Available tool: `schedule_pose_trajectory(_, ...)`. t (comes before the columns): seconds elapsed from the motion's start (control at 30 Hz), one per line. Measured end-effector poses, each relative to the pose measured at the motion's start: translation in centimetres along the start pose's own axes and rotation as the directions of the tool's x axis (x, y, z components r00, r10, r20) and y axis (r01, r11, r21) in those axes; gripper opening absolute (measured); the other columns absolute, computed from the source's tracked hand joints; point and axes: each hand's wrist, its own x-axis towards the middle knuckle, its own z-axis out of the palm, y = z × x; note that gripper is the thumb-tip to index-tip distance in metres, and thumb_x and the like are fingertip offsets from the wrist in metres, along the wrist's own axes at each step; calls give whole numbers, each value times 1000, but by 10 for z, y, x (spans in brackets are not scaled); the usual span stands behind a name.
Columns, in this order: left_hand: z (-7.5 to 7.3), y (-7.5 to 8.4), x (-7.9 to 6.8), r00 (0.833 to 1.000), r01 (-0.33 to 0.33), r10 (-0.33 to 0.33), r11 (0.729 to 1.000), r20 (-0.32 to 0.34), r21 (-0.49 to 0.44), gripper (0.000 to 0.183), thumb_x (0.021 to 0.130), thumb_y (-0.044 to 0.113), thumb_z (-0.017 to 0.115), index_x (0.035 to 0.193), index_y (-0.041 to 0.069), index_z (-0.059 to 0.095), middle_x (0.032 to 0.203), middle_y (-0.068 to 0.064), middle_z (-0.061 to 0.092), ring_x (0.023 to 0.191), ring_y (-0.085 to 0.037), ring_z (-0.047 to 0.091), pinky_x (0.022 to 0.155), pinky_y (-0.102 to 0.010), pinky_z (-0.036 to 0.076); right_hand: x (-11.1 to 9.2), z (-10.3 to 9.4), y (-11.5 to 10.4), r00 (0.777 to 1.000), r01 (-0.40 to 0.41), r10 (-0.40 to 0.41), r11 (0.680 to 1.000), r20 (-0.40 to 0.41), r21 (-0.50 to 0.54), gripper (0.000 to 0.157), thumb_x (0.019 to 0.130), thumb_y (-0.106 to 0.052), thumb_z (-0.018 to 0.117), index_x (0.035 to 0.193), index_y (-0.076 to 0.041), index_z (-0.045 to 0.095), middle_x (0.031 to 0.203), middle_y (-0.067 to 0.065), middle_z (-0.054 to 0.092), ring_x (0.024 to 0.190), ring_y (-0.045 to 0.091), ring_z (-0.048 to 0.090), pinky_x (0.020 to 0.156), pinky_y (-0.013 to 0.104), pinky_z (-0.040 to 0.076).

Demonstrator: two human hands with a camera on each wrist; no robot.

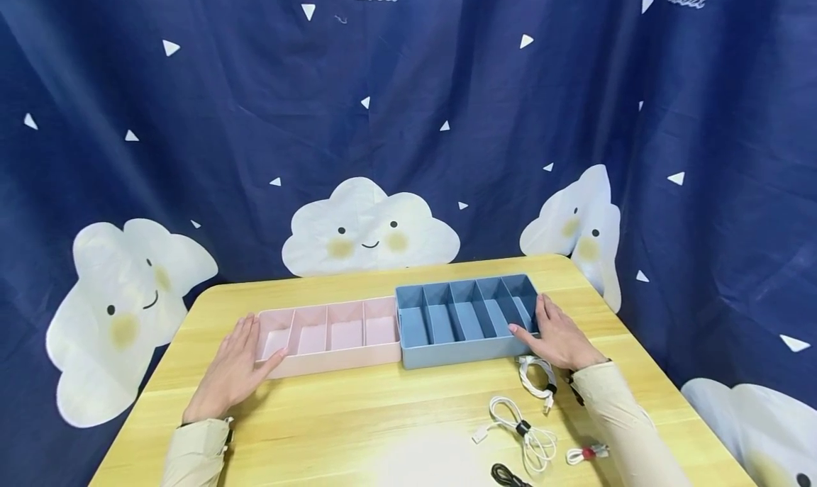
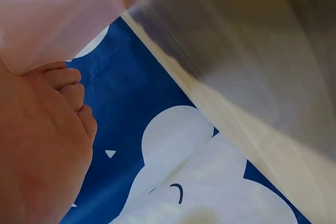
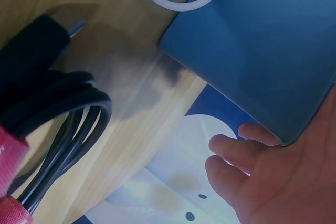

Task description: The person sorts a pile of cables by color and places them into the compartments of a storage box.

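A pink divided box [image 1: 338, 361] and a blue divided box [image 1: 462, 353] stand end to end on the wooden table. My left hand [image 1: 232, 368] lies against the pink box's left end, with the thumb at its front edge. At the blue box's right end rests my right hand [image 1: 560, 337], its thumb on the front rim and its fingers along the side. Beneath the right hand lies a coiled white cable [image 1: 525, 378]. In the right wrist view, a black cable [image 3: 100, 98] with a red strap looms close. The compartments look bare.
Nearer the front right lie a white cable with a black strap [image 1: 523, 428], a small white cable with a red strap [image 1: 588, 452] and a black cable [image 1: 506, 476]. A blue curtain [image 1: 408, 132] with clouds hangs behind the table [image 1: 319, 416].
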Motion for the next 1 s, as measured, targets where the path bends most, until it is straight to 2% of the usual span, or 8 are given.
schedule_pose_trajectory(0.2,2,0,1,1000,2,-2,1000,-6,-9,100,102,60,51,160,-13,16,168,-35,15,157,-52,15,123,-70,20,-1,-1,0,1000,-1,1,1000,-1,0,107,101,-68,43,157,19,13,166,41,12,152,59,19,123,68,25)
schedule_pose_trajectory(0.53,-1,0,1,999,28,-28,1000,43,6,102,102,63,48,160,-13,13,168,-35,12,158,-51,12,124,-70,18,-1,0,-1,1000,3,-3,1000,-12,-9,106,101,-67,43,156,19,15,165,41,15,152,60,21,123,69,25)
schedule_pose_trajectory(1.0,-1,0,1,999,26,-26,1000,45,6,102,102,63,48,160,-13,14,168,-35,13,159,-51,12,124,-70,19,-3,-5,-4,1000,-9,9,1000,22,9,109,100,-69,44,157,18,13,166,40,11,154,60,10,124,72,16)
